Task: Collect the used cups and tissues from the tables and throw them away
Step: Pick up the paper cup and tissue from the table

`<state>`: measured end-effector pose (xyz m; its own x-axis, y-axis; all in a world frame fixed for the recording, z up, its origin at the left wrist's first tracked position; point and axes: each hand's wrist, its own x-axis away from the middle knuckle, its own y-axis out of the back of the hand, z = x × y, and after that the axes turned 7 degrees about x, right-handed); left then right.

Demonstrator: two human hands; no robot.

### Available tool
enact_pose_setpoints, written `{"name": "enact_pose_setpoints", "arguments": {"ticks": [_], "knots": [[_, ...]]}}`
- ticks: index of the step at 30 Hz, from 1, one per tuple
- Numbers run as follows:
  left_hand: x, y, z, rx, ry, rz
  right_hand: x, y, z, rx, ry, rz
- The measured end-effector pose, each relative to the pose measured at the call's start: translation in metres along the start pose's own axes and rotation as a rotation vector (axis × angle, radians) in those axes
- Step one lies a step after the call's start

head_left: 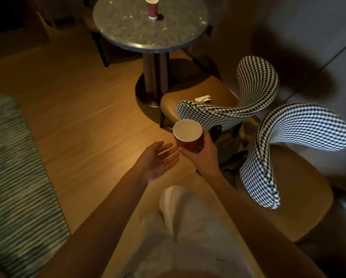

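Red cup [188,135] in right hand [203,155], left hand [158,159] palm-up beside it.

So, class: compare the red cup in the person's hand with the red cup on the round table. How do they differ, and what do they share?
The held cup is off any surface, gripped by the right hand; the table cup stands untouched on the round table. The held cup tilts, showing its white inside; the table cup stands upright. Both are red paper cups with white interiors.

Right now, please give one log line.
right hand: holds red cup | left hand: open, empty | second cup: on round table | tissue: on chair seat
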<state>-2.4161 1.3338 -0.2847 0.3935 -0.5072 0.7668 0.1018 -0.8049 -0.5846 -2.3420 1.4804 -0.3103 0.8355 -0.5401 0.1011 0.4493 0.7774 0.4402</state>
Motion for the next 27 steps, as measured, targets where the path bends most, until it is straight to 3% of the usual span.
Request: {"name": "enact_pose_setpoints", "arguments": {"ticks": [5,13,20,27], "knots": [[-0.066,-0.025,-0.07,-0.014,0.042,-0.01,-0.084,-0.023,0.01,0.038,-0.024,-0.054],[-0.171,-0.124,-0.183,-0.133,0.118,0.008,-0.238,-0.016,0.025,-0.02,-0.149,-0.176],[-0.255,-0.192,-0.228,-0.207,0.304,0.008,-0.325,-0.002,0.016,-0.02,-0.291,-0.316],[-0.34,-0.254,-0.257,-0.515,0.491,0.045,-0.387,0.003,-0.005,-0.047,-0.479,-0.545]]}}
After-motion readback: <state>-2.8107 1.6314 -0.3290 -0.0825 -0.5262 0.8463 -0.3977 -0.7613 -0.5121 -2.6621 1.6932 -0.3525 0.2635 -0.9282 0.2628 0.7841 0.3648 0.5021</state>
